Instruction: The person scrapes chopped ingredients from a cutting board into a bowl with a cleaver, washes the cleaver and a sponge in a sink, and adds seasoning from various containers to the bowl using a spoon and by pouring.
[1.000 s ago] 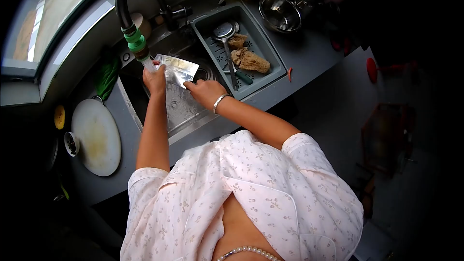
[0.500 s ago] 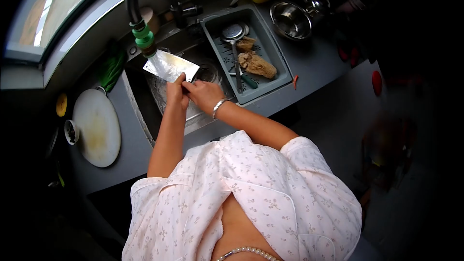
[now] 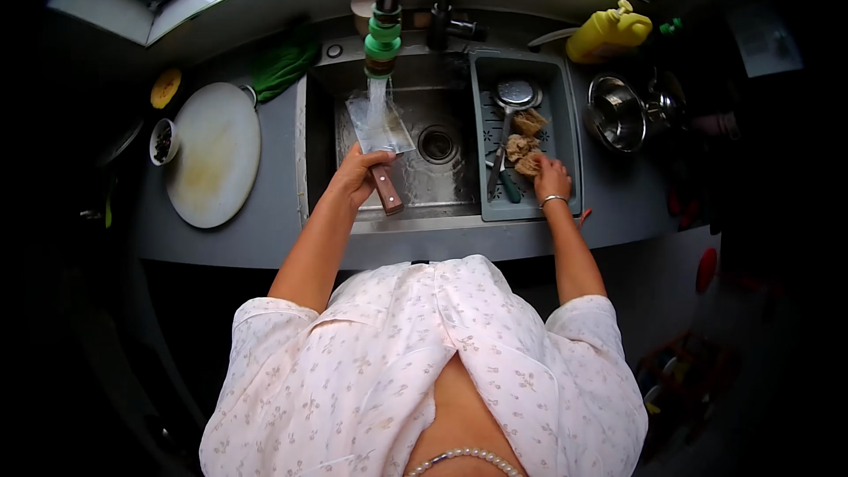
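My left hand (image 3: 355, 173) is closed on a cleaver (image 3: 382, 126) near where its broad blade meets the brown wooden handle. Water from the green-tipped faucet (image 3: 383, 40) runs onto the blade above the steel sink (image 3: 424, 199). Over at the grey drain tray (image 3: 576, 124), my right hand (image 3: 553, 178) has its fingers closed around the near end of a tan, fibrous loofah (image 3: 523, 148). Beside the loofah lie a metal skimmer (image 3: 517, 93) and a tool with a green handle (image 3: 510, 187).
On the left counter lie a round white cutting board (image 3: 215, 155), a small bowl (image 3: 163, 141), a cut yellow piece of produce (image 3: 166, 88) and green leaves (image 3: 287, 66). A yellow jug (image 3: 609, 35) and a steel bowl (image 3: 616, 113) stand to the right.
My right hand has left the cleaver and moved right to the loofah in the tray. My left hand keeps the cleaver, now turned with its handle toward me. The view has swung right.
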`<action>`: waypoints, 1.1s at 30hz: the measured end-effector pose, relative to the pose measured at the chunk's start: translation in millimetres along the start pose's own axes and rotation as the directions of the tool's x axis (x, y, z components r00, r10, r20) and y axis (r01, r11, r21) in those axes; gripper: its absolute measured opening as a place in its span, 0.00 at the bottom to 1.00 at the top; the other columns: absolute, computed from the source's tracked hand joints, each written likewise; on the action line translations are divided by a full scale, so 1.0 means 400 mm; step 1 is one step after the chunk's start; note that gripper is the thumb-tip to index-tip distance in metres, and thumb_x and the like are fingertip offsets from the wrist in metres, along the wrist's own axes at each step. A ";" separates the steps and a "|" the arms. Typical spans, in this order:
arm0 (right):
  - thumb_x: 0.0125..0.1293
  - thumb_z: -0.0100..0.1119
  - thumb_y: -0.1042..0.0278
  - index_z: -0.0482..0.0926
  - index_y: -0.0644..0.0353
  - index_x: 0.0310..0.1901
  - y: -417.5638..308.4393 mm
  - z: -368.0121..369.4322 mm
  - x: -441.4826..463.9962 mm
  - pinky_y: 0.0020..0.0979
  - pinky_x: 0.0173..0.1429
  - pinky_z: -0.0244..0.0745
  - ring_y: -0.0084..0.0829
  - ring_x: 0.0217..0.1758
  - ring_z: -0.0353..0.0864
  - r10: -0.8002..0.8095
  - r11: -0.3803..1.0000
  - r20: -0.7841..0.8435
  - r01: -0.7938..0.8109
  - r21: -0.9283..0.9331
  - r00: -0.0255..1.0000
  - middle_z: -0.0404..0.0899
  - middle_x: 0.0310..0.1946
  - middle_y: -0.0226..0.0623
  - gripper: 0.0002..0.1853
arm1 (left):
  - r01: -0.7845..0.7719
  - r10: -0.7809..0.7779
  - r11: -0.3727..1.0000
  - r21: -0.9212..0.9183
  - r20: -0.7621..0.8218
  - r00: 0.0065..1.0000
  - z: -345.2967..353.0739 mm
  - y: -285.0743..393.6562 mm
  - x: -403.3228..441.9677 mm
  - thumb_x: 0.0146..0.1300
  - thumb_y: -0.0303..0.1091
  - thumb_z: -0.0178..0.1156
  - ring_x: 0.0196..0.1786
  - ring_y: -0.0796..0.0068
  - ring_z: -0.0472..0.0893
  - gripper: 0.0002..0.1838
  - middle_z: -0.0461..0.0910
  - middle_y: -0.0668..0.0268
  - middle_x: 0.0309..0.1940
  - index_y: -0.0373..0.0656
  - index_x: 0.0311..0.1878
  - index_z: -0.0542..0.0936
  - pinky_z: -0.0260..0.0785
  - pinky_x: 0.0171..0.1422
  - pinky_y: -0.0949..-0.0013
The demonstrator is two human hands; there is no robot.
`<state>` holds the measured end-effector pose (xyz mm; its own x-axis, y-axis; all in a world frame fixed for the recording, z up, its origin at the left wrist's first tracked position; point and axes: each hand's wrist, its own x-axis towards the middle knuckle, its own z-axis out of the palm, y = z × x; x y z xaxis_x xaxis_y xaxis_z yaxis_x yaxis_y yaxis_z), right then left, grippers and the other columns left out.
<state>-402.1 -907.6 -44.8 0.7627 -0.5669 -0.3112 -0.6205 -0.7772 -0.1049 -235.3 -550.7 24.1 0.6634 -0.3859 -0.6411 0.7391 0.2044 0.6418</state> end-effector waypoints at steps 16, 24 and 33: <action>0.58 0.65 0.63 0.82 0.45 0.48 -0.571 -0.210 -0.155 0.35 0.45 0.77 0.38 0.42 0.80 -0.751 0.390 -0.396 0.838 0.382 0.529 0.77 0.39 0.38 0.15 | 0.067 -0.066 0.998 0.000 0.200 0.978 0.016 0.037 -0.114 0.54 0.15 0.56 0.22 0.84 0.69 0.22 0.70 0.68 0.28 0.43 0.51 0.66 0.64 0.20 0.79; 0.57 0.62 0.64 0.82 0.46 0.42 -0.657 -0.132 0.094 0.38 0.41 0.76 0.38 0.39 0.79 -0.655 0.626 -0.442 0.768 0.136 0.612 0.76 0.35 0.34 0.10 | 0.124 -0.128 0.992 0.032 0.206 0.970 -0.026 0.047 -0.197 0.52 0.14 0.56 0.20 0.83 0.68 0.24 0.68 0.68 0.26 0.42 0.52 0.65 0.61 0.17 0.79; 0.57 0.60 0.69 0.82 0.41 0.47 -0.695 -0.129 -0.107 0.36 0.44 0.79 0.39 0.42 0.82 -0.801 0.392 -0.374 0.882 0.263 0.467 0.79 0.41 0.32 0.15 | 0.158 -0.151 0.987 -0.022 0.201 0.968 -0.083 0.054 -0.128 0.56 0.18 0.56 0.18 0.85 0.66 0.18 0.67 0.70 0.22 0.42 0.49 0.67 0.60 0.18 0.80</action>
<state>-252.6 -681.3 46.5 0.9218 0.2556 0.2916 0.3814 -0.7326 -0.5637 -249.6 -496.8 56.8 0.5073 -0.5854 -0.6325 0.8371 0.1602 0.5231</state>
